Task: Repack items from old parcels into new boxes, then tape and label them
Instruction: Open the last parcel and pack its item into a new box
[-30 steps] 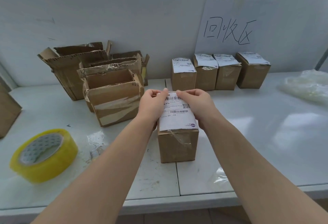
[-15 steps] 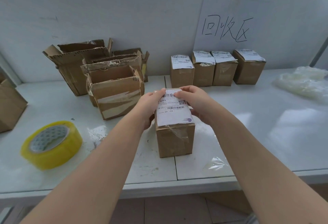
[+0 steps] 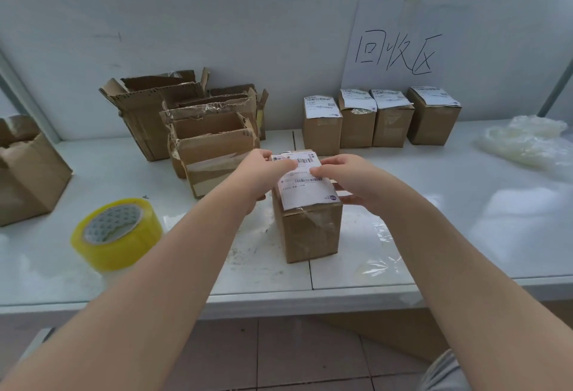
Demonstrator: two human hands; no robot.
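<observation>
**Sticking the label on the little box**

A small brown box [image 3: 310, 229] stands near the front of the white table [image 3: 465, 235]. A white label [image 3: 305, 187] lies on top of it. The long way of the label runs from 12 o'clock down to 6 o'clock, tipped a little to the left at the far end.

Both hands are on the far end. The left hand [image 3: 263, 170] comes in from 9 o'clock, and its bent fingers pinch the far left corner of the label. The right hand [image 3: 347, 180] comes in from 3 o'clock. Its bent fingertips sit on the right side of the label, and its thumb hugs the side of the box.

The rest of the label lies toward 6 o'clock from the fingers. So the next rub should likely go that way, toward the person. The right hand sits a bit closer to that part.

Four boxes with labels [image 3: 356, 121] wait at 12 o'clock by the wall. Old open boxes [image 3: 198, 130] are at 10 o'clock. A yellow tape roll [image 3: 116, 234] lies at 9 o'clock.
</observation>
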